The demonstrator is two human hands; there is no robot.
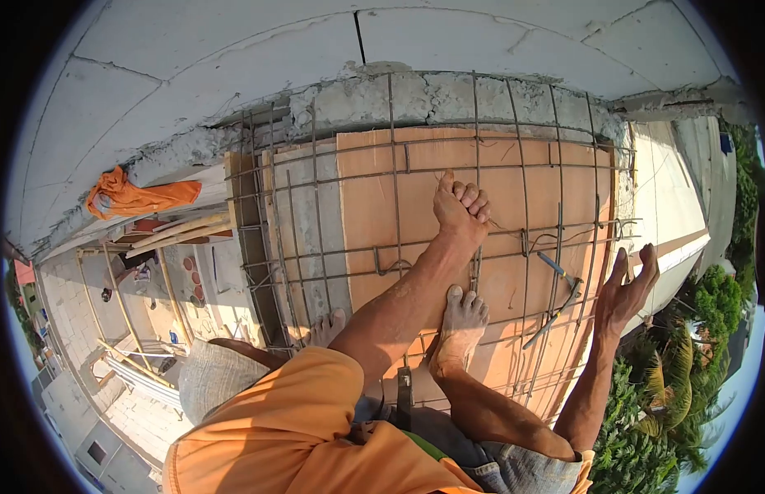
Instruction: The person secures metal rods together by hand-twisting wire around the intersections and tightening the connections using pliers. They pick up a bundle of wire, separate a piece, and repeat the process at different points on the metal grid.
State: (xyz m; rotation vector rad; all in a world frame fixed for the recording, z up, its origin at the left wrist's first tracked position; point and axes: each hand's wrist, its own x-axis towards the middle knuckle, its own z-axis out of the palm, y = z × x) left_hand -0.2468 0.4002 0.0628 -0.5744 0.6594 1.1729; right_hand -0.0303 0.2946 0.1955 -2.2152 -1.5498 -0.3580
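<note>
My left hand is closed over the steel bar grid, its fingers curled round something too small to make out. Beyond the grid's right edge, my right hand is held with its fingers apart and nothing visible in them. Between the two hands, blue-handled pincers lie on the bars with their handles spread. Thin bent wires show near them. Under the grid is an orange-brown plywood panel.
My bare feet are on the grid. A concrete block wall runs along the top, with an orange cloth on a ledge at left. Wooden poles stand in a lower area. Trees are below right.
</note>
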